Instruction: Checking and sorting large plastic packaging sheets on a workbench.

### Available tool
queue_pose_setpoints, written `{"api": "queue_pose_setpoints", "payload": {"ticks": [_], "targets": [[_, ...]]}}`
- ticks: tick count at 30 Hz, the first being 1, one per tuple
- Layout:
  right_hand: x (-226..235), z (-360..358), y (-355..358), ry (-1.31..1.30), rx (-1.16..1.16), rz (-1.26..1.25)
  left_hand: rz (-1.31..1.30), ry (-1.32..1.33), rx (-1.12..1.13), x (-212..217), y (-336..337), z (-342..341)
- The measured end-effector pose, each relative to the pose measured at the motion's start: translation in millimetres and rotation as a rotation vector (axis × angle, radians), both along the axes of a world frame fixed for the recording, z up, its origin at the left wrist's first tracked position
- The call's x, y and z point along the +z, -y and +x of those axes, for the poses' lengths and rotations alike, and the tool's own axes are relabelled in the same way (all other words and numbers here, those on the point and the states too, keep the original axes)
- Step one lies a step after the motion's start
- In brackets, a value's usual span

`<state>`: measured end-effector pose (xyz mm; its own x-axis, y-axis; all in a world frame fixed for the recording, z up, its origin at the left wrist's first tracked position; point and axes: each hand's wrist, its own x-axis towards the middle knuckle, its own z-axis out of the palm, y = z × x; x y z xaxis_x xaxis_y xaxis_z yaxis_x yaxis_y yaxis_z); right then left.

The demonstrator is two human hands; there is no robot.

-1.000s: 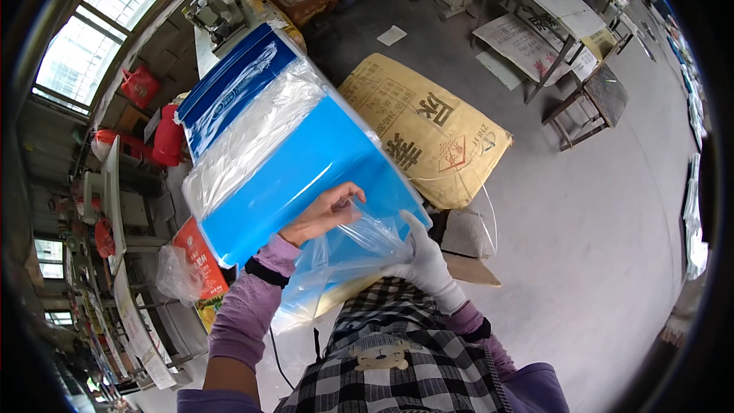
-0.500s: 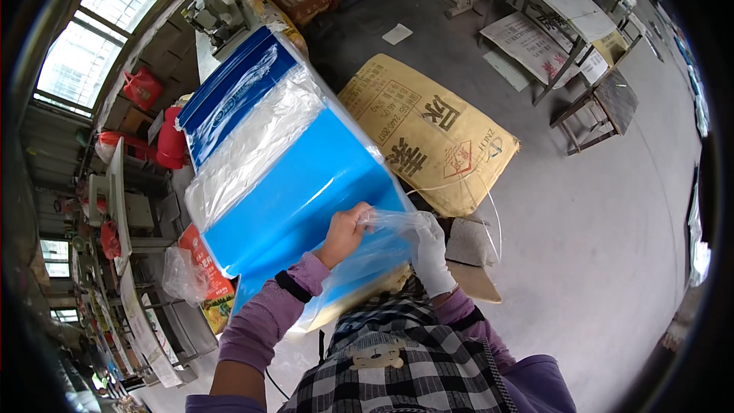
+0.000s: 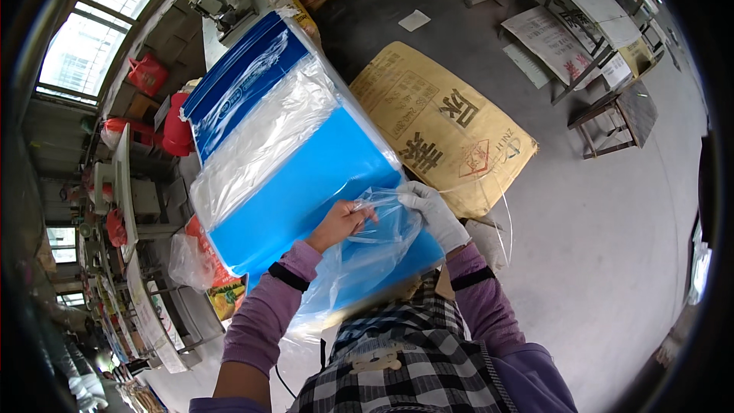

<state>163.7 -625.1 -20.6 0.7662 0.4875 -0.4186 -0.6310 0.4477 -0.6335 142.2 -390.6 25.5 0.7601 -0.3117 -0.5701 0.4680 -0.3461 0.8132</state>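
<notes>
My bare left hand [image 3: 338, 225] pinches a thin see-through plastic bag [image 3: 386, 223] between thumb and fingers. On its other side, my right hand [image 3: 436, 213], in a pale glove, grips the upper edge of the same bag. The bag bulges loosely between my hands and trails down toward my lap. Beneath it lies a broad stack of bright blue plastic sheeting [image 3: 283, 191]. Folded see-through film [image 3: 267, 134] and a darker blue printed band [image 3: 243, 88] cover the stack's far part.
A yellow printed sack [image 3: 443, 126] lies beyond the stack to the right. A wooden stool [image 3: 615, 118] stands further right, near a long table [image 3: 585, 0]. At left are a crumpled plastic bag [image 3: 189, 261], a shelf rack [image 3: 141, 313] and, further back, a sewing machine [image 3: 218, 4].
The plastic, stretched narrow between my hands before, now spreads loose and puffed. My right hand has moved up, its fingers now pointing left. The view has shifted slightly.
</notes>
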Motion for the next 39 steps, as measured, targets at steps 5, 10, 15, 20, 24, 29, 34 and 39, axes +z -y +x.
{"api": "queue_pose_setpoints", "payload": {"ticks": [5,10,15,20,24,29,34,39], "targets": [[-41,-7,8,0.173,0.078,0.143,-0.097,-0.144,0.152,12,-11,13],[-57,-44,12,0.494,-0.029,-0.313,-0.217,-0.221,0.273,10,-10,21],[14,-47,13,0.877,-0.238,-1.221,-0.293,-0.221,0.172,-13,-28,20],[88,-48,-14,1.216,0.092,-1.175,-0.275,-0.179,0.14,-11,-25,17],[63,-43,-13,1.278,0.282,-1.36,0.16,0.249,-0.017,19,-17,0],[51,-42,-7,1.276,0.255,-1.303,0.708,0.897,0.023,60,41,-57],[63,-44,-11,1.297,0.326,-1.309,0.973,0.994,0.019,38,39,-91],[66,-38,2,1.333,0.28,-1.286,1.242,0.497,0.269,19,-53,-165]]}}
